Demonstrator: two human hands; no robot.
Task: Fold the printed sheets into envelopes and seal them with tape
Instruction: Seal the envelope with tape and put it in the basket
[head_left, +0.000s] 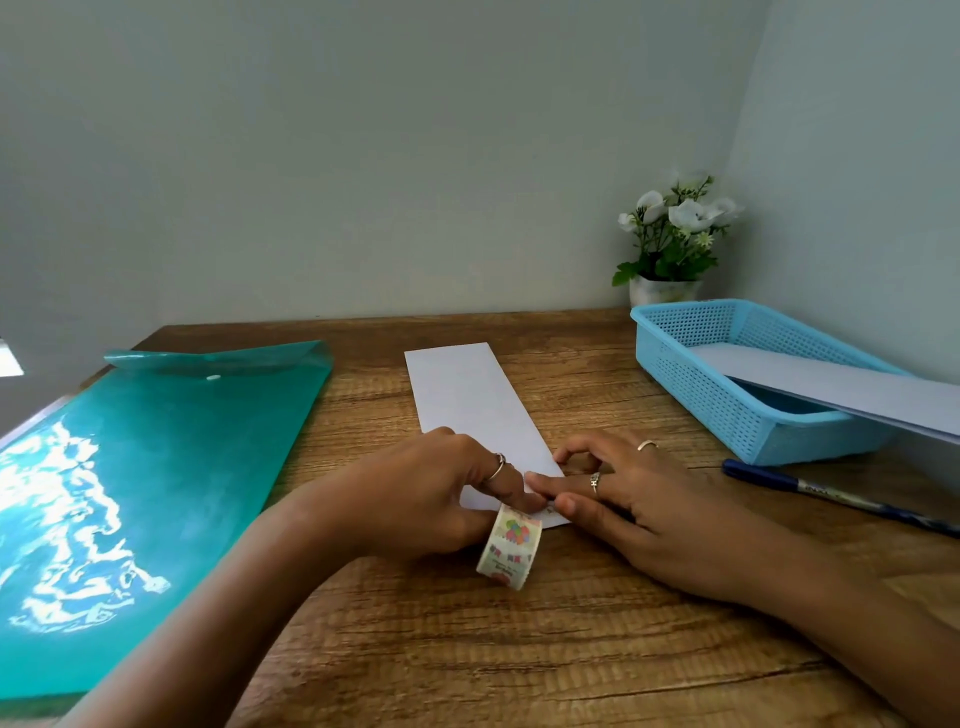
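Note:
A long white folded sheet (467, 400) lies lengthwise in the middle of the wooden table (467, 649). My left hand (431, 493) grips a roll of patterned decorative tape (511, 545) at the sheet's near end. My right hand (639, 514) rests on the table beside that end, its thumb and forefinger pinching the tape's free end down on the paper's near corner. Another folded white sheet (831, 384) lies across the blue basket.
A teal plastic folder (130, 493) covers the left side of the table. A blue mesh basket (717, 395) stands at the right, with a blue pen (831, 493) in front of it. A pot of white flowers (670, 244) sits in the back corner.

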